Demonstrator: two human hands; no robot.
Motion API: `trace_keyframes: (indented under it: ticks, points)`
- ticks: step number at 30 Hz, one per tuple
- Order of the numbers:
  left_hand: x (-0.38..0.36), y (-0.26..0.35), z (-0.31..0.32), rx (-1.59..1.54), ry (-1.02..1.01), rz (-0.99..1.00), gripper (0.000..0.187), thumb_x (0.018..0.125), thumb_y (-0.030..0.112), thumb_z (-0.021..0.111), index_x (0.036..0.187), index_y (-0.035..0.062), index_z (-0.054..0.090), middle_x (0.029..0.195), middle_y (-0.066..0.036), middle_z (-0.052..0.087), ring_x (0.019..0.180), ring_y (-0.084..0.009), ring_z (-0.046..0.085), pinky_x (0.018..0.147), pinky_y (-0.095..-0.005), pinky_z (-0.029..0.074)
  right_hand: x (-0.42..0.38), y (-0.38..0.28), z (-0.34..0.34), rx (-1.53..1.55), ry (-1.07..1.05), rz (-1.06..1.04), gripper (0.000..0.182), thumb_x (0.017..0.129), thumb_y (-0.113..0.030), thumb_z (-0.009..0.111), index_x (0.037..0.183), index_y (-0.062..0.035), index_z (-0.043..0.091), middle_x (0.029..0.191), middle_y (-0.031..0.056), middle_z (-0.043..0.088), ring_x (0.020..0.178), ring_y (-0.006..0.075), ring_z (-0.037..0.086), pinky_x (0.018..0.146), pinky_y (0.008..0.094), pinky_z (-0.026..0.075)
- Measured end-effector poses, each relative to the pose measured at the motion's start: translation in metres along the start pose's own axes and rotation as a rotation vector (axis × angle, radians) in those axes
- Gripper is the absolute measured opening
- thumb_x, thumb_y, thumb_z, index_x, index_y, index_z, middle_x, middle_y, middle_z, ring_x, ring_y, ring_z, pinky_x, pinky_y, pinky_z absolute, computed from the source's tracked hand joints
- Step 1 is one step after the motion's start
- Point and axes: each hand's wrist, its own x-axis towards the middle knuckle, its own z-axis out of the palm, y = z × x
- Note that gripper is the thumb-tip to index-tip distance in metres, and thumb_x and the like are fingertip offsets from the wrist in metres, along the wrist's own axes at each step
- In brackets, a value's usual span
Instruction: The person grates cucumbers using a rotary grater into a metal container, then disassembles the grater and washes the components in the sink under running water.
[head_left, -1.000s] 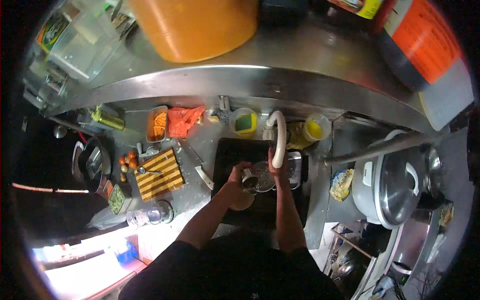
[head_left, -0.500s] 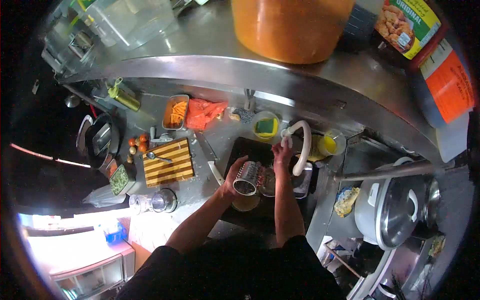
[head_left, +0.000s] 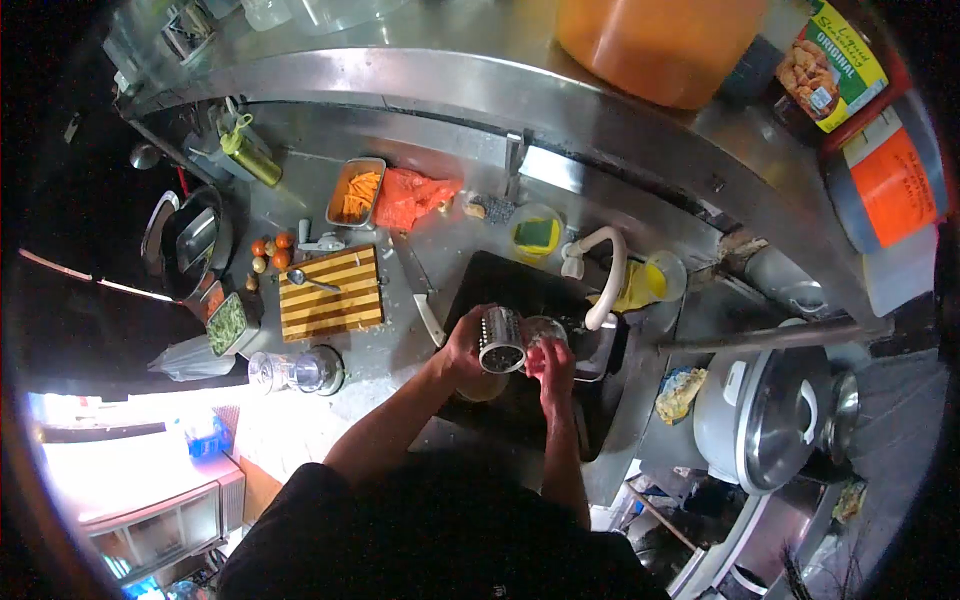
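Over the dark sink (head_left: 490, 270), my left hand (head_left: 464, 345) is wrapped round a metal grater drum (head_left: 501, 340), its open end facing me. My right hand (head_left: 551, 365) is just right of the drum, its fingers curled beside a clear round bowl (head_left: 543, 330); what it holds, if anything, is too small to make out. The white curved faucet (head_left: 610, 275) stands behind and to the right of my hands. A round bowl (head_left: 482, 387) is partly visible under my left hand.
Left of the sink are a knife (head_left: 428, 315), a striped cutting board (head_left: 332, 292) with a spoon, and a glass jar (head_left: 298, 371). Behind are carrot strips (head_left: 360, 195) and a red bag (head_left: 413, 198). A large lidded pot (head_left: 770, 415) stands at right.
My right hand has come away from the faucet and down to beside the drum and clear bowl. My left hand still holds the drum. The whole view has shifted slightly.
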Motion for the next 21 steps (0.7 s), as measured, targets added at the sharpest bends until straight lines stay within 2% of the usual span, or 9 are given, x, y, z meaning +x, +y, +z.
trace_keyframes:
  ticks: [1, 5, 8, 9, 11, 12, 15, 17, 21]
  points:
    - [0.005, 0.000, 0.003, -0.410, 0.144, -0.237, 0.036, 0.100, 0.033, 0.051, 0.114, 0.0023, 0.064, 0.111, -0.015, 0.070, 0.100, -0.0309, 0.069, 0.096, -0.0457, 0.055, -0.023, 0.008, -0.004, -0.077, 0.012, -0.135, 0.026, 0.096, -0.029, 0.067, 0.109, -0.0075, 0.062, 0.076, 0.0033, 0.062, 0.062, 0.0144, 0.060, 0.055, 0.0302, 0.050]
    - [-0.034, 0.002, 0.076, 0.220, 0.360, 0.073, 0.040, 0.100, 0.038, 0.048, 0.115, 0.0053, 0.064, 0.109, -0.012, 0.071, 0.104, -0.0292, 0.066, 0.100, -0.0454, 0.051, -0.092, -0.009, 0.016, -0.648, -0.089, -0.770, 0.024, 0.097, -0.020, 0.064, 0.116, -0.0057, 0.061, 0.075, 0.0066, 0.063, 0.060, 0.0133, 0.060, 0.050, 0.0290, 0.046]
    - [-0.036, -0.001, 0.073, 0.138, 0.228, 0.039, 0.038, 0.097, 0.041, 0.051, 0.113, 0.0095, 0.065, 0.107, -0.008, 0.072, 0.106, -0.0247, 0.066, 0.101, -0.0430, 0.048, -0.107, -0.040, 0.041, -0.851, -0.224, -0.589, 0.033, 0.090, -0.016, 0.065, 0.120, -0.0015, 0.060, 0.083, 0.0171, 0.067, 0.069, 0.0334, 0.068, 0.061, 0.0413, 0.053]
    - [-0.032, -0.004, 0.058, 0.098, 0.127, 0.040, 0.037, 0.095, 0.042, 0.056, 0.113, 0.0111, 0.065, 0.107, -0.007, 0.072, 0.105, -0.0233, 0.066, 0.101, -0.0420, 0.048, -0.101, -0.038, 0.044, -0.927, -0.211, -0.637, 0.034, 0.089, -0.014, 0.065, 0.120, -0.0009, 0.059, 0.084, 0.0194, 0.067, 0.071, 0.0367, 0.067, 0.063, 0.0438, 0.053]
    - [-0.029, -0.013, 0.039, 0.455, -0.071, 0.216, 0.039, 0.085, 0.042, 0.071, 0.113, 0.0150, 0.065, 0.107, -0.003, 0.072, 0.105, -0.0202, 0.065, 0.101, -0.0393, 0.047, -0.090, -0.028, 0.044, -1.080, -0.188, -0.732, 0.037, 0.085, -0.009, 0.065, 0.120, 0.0003, 0.059, 0.087, 0.0240, 0.068, 0.076, 0.0433, 0.067, 0.067, 0.0489, 0.054]
    - [-0.029, -0.016, 0.037, 0.611, -0.150, 0.328, 0.044, 0.080, 0.042, 0.078, 0.113, 0.0170, 0.065, 0.107, -0.002, 0.071, 0.105, -0.0187, 0.065, 0.101, -0.0379, 0.047, -0.092, -0.029, 0.046, -1.107, -0.173, -0.732, 0.039, 0.084, -0.009, 0.066, 0.121, 0.0008, 0.058, 0.088, 0.0246, 0.068, 0.078, 0.0435, 0.067, 0.068, 0.0496, 0.054]
    - [-0.030, -0.014, 0.032, 0.579, -0.143, 0.316, 0.048, 0.077, 0.037, 0.084, 0.114, 0.0148, 0.064, 0.108, -0.002, 0.071, 0.105, -0.0180, 0.065, 0.101, -0.0372, 0.047, -0.094, -0.029, 0.055, -1.122, -0.155, -0.764, 0.045, 0.083, -0.011, 0.069, 0.124, 0.0019, 0.055, 0.092, 0.0251, 0.068, 0.082, 0.0439, 0.067, 0.071, 0.0514, 0.054]
    - [-0.029, -0.016, 0.031, 0.376, -0.074, 0.251, 0.044, 0.081, 0.037, 0.080, 0.113, 0.0117, 0.064, 0.108, -0.004, 0.071, 0.104, -0.0185, 0.066, 0.100, -0.0381, 0.049, -0.092, -0.027, 0.053, -1.058, -0.161, -0.822, 0.054, 0.082, -0.014, 0.072, 0.129, 0.0020, 0.052, 0.092, 0.0234, 0.067, 0.081, 0.0435, 0.066, 0.074, 0.0517, 0.053]
    - [-0.031, -0.022, 0.029, 0.656, -0.179, 0.553, 0.039, 0.088, 0.034, 0.073, 0.113, 0.0054, 0.062, 0.109, -0.010, 0.069, 0.101, -0.0242, 0.067, 0.094, -0.0406, 0.055, -0.092, -0.025, 0.056, -0.827, -0.168, -0.914, 0.050, 0.082, -0.012, 0.074, 0.124, -0.0011, 0.050, 0.092, 0.0220, 0.066, 0.080, 0.0412, 0.067, 0.070, 0.0474, 0.054]
